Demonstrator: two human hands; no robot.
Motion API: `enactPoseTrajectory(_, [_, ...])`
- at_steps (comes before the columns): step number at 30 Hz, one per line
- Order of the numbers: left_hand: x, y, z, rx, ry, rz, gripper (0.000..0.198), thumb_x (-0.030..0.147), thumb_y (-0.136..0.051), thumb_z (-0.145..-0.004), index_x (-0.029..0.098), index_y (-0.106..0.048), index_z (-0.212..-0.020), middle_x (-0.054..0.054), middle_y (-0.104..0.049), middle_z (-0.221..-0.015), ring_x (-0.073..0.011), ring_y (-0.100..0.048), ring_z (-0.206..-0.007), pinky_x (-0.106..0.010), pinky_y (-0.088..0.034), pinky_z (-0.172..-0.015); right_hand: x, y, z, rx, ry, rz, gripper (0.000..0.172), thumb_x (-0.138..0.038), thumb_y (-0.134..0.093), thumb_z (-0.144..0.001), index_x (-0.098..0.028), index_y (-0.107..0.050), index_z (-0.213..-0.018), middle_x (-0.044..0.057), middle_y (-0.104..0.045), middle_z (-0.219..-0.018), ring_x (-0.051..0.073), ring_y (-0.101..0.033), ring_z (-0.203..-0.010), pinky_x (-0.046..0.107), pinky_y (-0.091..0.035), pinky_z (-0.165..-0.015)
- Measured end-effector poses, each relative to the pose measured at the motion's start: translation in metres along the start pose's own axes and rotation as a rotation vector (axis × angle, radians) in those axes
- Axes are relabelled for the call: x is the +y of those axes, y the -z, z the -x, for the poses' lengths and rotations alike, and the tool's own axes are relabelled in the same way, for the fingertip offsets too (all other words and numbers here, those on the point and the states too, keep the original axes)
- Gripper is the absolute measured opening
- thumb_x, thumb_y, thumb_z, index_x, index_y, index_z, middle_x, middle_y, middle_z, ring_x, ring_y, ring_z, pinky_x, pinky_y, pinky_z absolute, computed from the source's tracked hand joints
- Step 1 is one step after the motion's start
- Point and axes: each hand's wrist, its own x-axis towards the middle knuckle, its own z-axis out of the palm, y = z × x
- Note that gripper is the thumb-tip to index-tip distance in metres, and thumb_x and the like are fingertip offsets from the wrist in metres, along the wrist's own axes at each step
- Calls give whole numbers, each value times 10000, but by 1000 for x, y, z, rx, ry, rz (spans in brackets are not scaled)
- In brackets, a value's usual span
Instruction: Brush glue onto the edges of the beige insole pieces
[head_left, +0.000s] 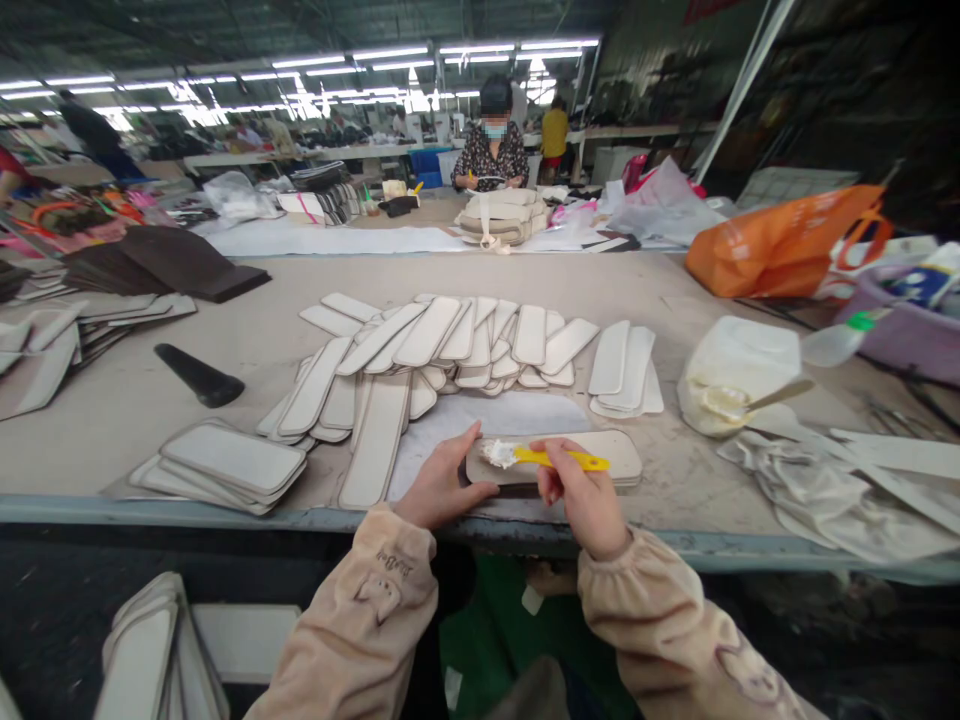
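Observation:
My right hand (581, 490) is closed around the yellow handle of a brush (562, 459). White paste coats its bristles, which rest on the top panel of a small stack of beige, round-cornered panels (611, 455) near the table's front edge. My left hand (444, 478) braces the left end of that stack, thumb along the near side and fingers toward the far side. Beyond both hands lies a spread heap of similar pale panels (427, 335), partly on a white sheet (491, 412). To the right stands a cut-open white plastic jug (739, 370) with pale paste at its mouth.
A black tapered object (196, 376) and more stacked panels (229, 455) lie left. Crumpled cloth (840, 490), an orange bag (780, 240) and a purple basin (915, 335) occupy the right. Across the table, a masked person (491, 150) works behind a tied bundle (502, 215).

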Motion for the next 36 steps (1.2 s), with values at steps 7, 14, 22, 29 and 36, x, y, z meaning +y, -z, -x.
enactPoseTrajectory(7, [-1, 0, 0, -15, -33, -52, 891, 430, -682, -738, 185, -276, -1493, -132, -483, -1431, -297, -466, -1288, -444, -349, -1087, -14, 20, -5, 99, -30, 291, 347, -495, -524, -844, -173, -653, -849, -42, -558, -503, 104, -474, -408, 225, -387, -449])
enactPoseTrajectory(14, [2, 1, -1, -41, -37, -126, 837, 468, -638, -768, 148, -323, -1474, -134, -476, -1440, -285, -448, -1315, -406, -329, -1109, -31, 86, 12, 378, 144, 787, 327, -451, -478, -887, -196, -670, -820, -11, -606, -530, 153, -566, -478, 263, -413, -521])
enactPoseTrajectory(22, [1, 2, -1, -8, 30, -111, 808, 543, -658, -718, 169, -454, -1405, -108, -506, -1420, -309, -481, -1288, -425, -358, -1098, -17, 70, 33, 448, 640, 1544, 221, -269, -479, -894, -180, -654, -795, 43, -595, -561, 154, -537, -509, 261, -303, -496])
enactPoseTrajectory(29, [-5, -1, -1, 15, 7, -71, 819, 532, -671, -711, 160, -450, -1406, -109, -526, -1402, -305, -511, -1264, -422, -400, -1072, -17, -10, 44, 28, 689, 1307, 186, -212, -461, -860, -187, -598, -736, 50, -603, -606, 189, -586, -597, 292, -395, -539])
enactPoseTrajectory(36, [-4, -2, -1, 19, -15, -88, 719, 507, -641, -745, 143, -516, -1352, -110, -564, -1363, -282, -532, -1245, -389, -401, -1076, -11, -25, 37, -43, 484, 699, 233, -260, -413, -930, -195, -636, -908, 34, -682, -789, 154, -644, -724, 247, -477, -702])
